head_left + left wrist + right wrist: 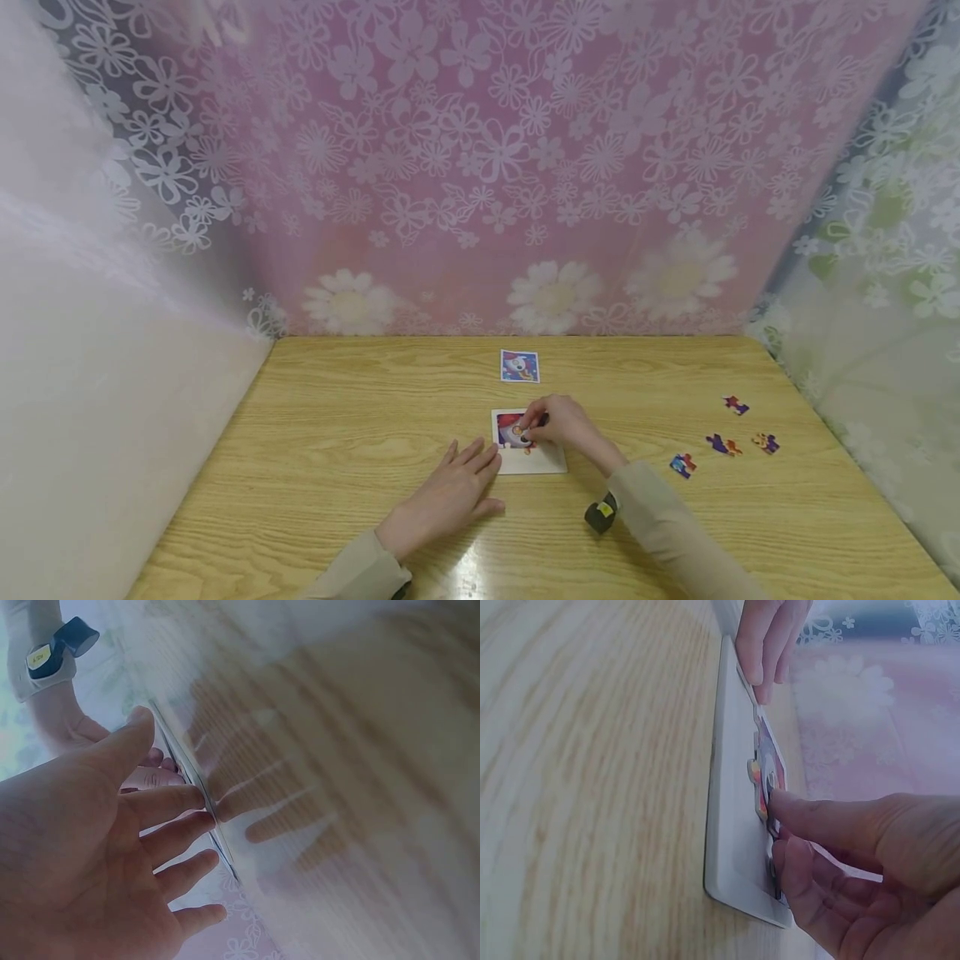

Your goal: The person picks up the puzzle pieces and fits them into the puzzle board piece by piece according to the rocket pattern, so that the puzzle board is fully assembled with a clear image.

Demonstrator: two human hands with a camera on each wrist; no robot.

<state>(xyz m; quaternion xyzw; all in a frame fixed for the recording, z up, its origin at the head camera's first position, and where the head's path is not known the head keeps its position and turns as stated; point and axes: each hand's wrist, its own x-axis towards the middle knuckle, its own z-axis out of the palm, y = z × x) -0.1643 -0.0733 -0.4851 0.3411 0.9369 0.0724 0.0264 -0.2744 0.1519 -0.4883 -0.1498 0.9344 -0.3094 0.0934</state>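
A white puzzle tray [543, 462] lies on the table, its far part filled with joined jigsaw pieces [507, 427] in red and purple; the near part is bare white. My right hand [561, 422] is over the tray's right side. In the right wrist view its thumb and forefinger pinch a jigsaw piece [773, 859] low over the tray, right by the joined pieces. The fingers partly cover this piece. My left hand [452, 490] lies with straight, spread fingers, fingertips at the tray's left edge.
Behind the tray lies a small picture card [520, 367] with a similar image. Several loose jigsaw pieces [723, 444] are scattered on the table's right side. Flower-patterned sheeting [480, 167] stands at the table's back edge and along both sides.
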